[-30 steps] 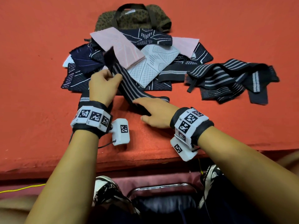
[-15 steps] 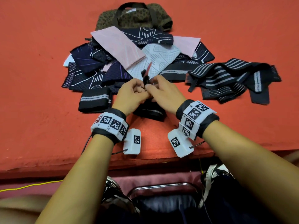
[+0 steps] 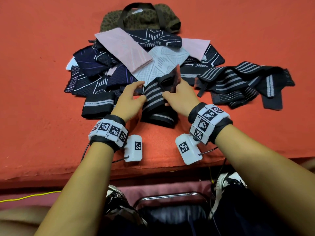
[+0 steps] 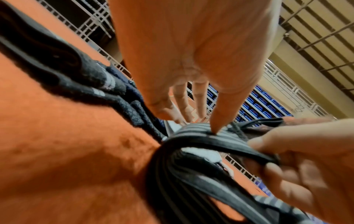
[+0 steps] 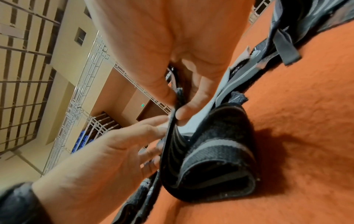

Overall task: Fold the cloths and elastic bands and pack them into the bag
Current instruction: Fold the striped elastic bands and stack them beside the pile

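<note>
A moment earlier my hands met in a tight pinch above the band [image 3: 156,101]; now it had dropped back onto the red cloth [image 3: 34,82], half rolled, so the fold was nearly done. My right hand [image 3: 180,97] pinched its dark loose end between thumb and fingers, while my left hand [image 3: 131,99] lay open, fingertips steadying the ribbed, grey-striped elastic. Left of it lay a folded band [image 3: 98,106]. Beyond lay the cloths [image 3: 136,57], flat, knitted, pink, white and navy, then the mottled olive bag [image 3: 141,19], soft and slumped.
</note>
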A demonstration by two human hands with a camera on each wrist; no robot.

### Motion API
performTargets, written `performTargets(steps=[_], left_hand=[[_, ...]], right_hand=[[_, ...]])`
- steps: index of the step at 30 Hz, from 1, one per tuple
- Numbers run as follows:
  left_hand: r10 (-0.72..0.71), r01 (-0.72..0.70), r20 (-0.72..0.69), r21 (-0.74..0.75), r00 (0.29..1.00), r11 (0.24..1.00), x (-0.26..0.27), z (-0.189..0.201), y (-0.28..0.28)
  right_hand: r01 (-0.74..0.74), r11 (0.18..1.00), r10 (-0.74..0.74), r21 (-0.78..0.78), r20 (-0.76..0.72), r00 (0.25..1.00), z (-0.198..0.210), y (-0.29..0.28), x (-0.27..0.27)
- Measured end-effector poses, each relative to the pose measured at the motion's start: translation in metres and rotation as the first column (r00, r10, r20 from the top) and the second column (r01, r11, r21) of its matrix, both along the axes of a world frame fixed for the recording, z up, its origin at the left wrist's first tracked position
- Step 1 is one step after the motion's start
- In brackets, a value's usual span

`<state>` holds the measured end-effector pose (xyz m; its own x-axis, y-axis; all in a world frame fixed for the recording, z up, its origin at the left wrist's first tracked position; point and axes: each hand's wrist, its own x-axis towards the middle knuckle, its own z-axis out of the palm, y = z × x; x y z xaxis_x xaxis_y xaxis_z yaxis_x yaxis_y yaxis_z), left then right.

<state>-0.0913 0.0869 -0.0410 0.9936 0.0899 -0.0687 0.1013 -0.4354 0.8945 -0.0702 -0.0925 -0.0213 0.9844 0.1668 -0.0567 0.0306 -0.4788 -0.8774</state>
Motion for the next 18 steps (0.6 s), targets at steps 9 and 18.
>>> performTargets(steps=[9,18], left_hand=[[-0.032,0.038,0.032,-0.195,0.999,0.98,0.002,0.016,-0.001],[-0.266,0.262,-0.042,-0.082,0.963,0.962,-0.004,0.029,0.016]], right_hand=[[0.054,0.998,-0.052,-0.04,0.029,0.998,0.008,-0.006,0.01],[0.24,0.97,-0.241,0.026,0.035,0.97,0.016,-0.024,0.02]])
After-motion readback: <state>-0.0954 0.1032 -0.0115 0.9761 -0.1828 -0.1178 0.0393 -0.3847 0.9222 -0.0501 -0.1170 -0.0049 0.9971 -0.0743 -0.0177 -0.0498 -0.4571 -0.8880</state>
